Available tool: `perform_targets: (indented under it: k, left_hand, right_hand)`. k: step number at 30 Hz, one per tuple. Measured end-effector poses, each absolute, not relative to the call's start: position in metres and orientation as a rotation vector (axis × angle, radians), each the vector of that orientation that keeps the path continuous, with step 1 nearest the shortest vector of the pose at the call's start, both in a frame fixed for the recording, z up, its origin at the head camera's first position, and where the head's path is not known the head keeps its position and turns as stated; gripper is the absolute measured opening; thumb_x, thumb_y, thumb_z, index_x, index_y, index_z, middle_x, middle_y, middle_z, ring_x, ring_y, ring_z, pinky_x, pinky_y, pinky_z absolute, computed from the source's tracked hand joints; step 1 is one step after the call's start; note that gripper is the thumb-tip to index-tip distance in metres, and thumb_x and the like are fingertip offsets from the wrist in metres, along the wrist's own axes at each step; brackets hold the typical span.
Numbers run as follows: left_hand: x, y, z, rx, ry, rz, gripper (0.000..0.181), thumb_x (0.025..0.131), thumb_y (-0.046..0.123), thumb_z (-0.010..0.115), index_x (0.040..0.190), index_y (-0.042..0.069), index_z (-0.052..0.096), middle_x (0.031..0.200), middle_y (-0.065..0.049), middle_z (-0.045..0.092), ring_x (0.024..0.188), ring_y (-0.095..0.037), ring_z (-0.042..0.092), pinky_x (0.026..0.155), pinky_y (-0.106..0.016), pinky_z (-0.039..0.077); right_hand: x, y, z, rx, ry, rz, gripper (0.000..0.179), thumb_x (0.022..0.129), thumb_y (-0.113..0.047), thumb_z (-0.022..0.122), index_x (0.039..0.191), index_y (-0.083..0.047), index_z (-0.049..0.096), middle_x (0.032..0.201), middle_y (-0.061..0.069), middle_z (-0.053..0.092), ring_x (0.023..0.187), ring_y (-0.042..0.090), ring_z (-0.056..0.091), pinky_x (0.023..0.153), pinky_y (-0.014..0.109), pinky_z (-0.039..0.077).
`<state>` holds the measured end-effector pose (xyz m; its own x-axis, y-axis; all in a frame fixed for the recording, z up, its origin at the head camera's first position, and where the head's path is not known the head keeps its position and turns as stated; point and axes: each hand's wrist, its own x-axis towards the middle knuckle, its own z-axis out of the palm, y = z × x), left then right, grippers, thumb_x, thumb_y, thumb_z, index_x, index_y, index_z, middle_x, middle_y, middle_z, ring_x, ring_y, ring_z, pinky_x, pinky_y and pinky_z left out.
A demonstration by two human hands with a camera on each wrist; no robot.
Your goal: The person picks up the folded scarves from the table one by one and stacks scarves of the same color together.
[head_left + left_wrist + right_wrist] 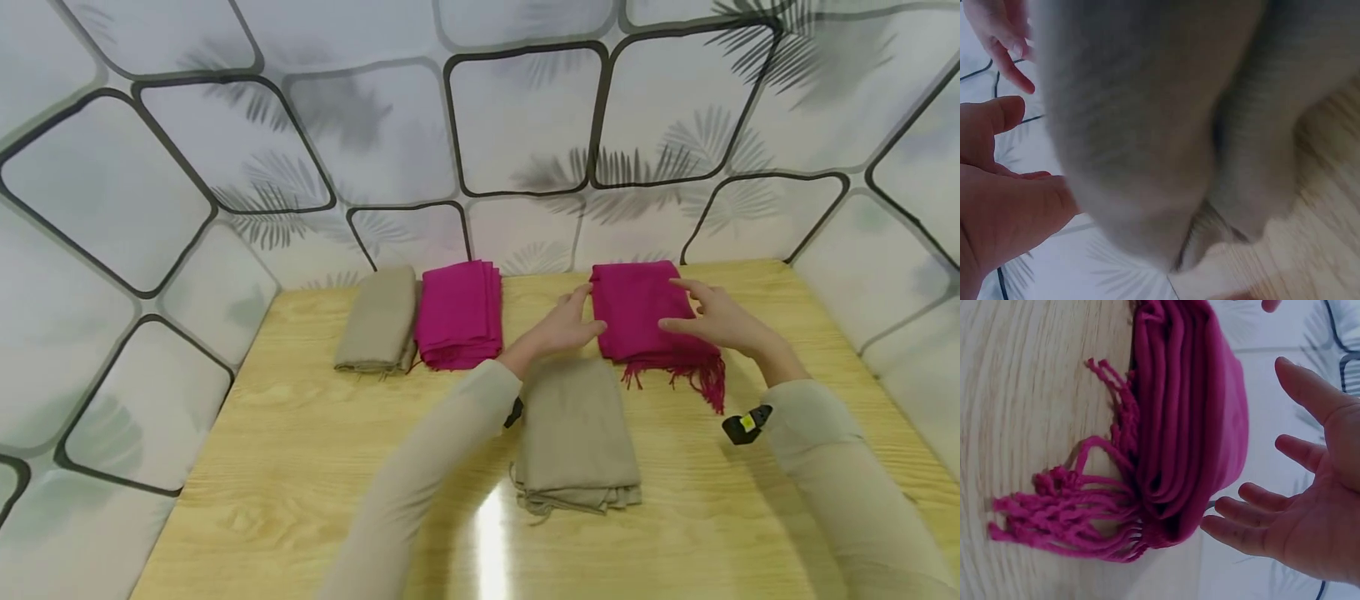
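Note:
A folded magenta scarf [633, 308] with a knotted fringe [1085, 512] lies at the back right of the table. My left hand [564, 327] is at its left edge, thumb and fingers spread. Over its right side hovers my right hand [716, 318], fingers apart and nothing in them. The right wrist view shows the scarf's stacked layers beside that hand's open palm [1316, 487]. Nearer to me lies a folded beige scarf [577, 442], partly under my left wrist; its cloth [1135, 125] fills much of the left wrist view.
At the back left, a folded beige cloth [377, 321] lies beside another folded magenta cloth [460, 315]. All rest on a light wooden table [300, 483]. Patterned white walls [525, 125] close in the back and both sides.

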<state>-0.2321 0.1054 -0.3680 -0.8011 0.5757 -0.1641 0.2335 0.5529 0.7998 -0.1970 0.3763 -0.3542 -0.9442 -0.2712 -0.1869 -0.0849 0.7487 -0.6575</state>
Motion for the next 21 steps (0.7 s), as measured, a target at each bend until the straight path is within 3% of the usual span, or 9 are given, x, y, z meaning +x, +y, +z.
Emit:
perform_targets:
  k: [6, 11, 18, 21]
  left_hand:
    - [-0.245, 0.12, -0.376, 0.551, 2.339, 1.195, 0.079, 0.097, 0.025, 0.06, 0.159, 0.009, 0.012, 0.159, -0.018, 0.025, 0.148, -0.028, 0.023, 0.114, -0.042, 0.033]
    - [-0.253, 0.122, -0.383, 0.57, 2.297, 1.26, 0.079, 0.096, 0.021, 0.06, 0.159, 0.009, 0.013, 0.16, -0.017, 0.026, 0.149, -0.028, 0.021, 0.116, -0.043, 0.03]
    - [-0.262, 0.126, -0.395, 0.863, 2.316, 1.07, 0.079, 0.098, 0.022, 0.061, 0.16, 0.011, 0.014, 0.167, -0.009, 0.002, 0.153, -0.018, 0.001, 0.12, -0.031, 0.02]
    - [-0.263, 0.131, -0.398, 0.942, 2.329, 1.015, 0.077, 0.098, 0.024, 0.06, 0.16, 0.012, 0.017, 0.168, -0.006, 0.0, 0.153, -0.017, 0.001, 0.12, -0.03, 0.018]
  right_hand:
    - [-0.21, 0.384, -0.372, -0.171, 2.589, -1.112, 0.098, 0.094, -0.031, 0.069, 0.158, -0.001, 0.002, 0.156, 0.037, 0.012, 0.139, 0.061, 0.017, 0.106, 0.07, 0.027]
    - [-0.213, 0.389, -0.381, -0.145, 2.54, -1.199, 0.107, 0.092, -0.029, 0.071, 0.159, -0.011, -0.01, 0.158, 0.037, 0.004, 0.141, 0.06, 0.008, 0.107, 0.072, 0.022]
    - [-0.212, 0.391, -0.383, -0.194, 2.506, -1.228, 0.108, 0.092, -0.027, 0.072, 0.159, -0.013, -0.011, 0.158, 0.034, 0.009, 0.14, 0.057, 0.022, 0.105, 0.067, 0.033]
    - [-0.216, 0.391, -0.384, -0.219, 2.484, -1.273, 0.109, 0.092, -0.023, 0.072, 0.159, -0.015, -0.014, 0.155, 0.036, 0.012, 0.136, 0.056, 0.031, 0.102, 0.062, 0.039]
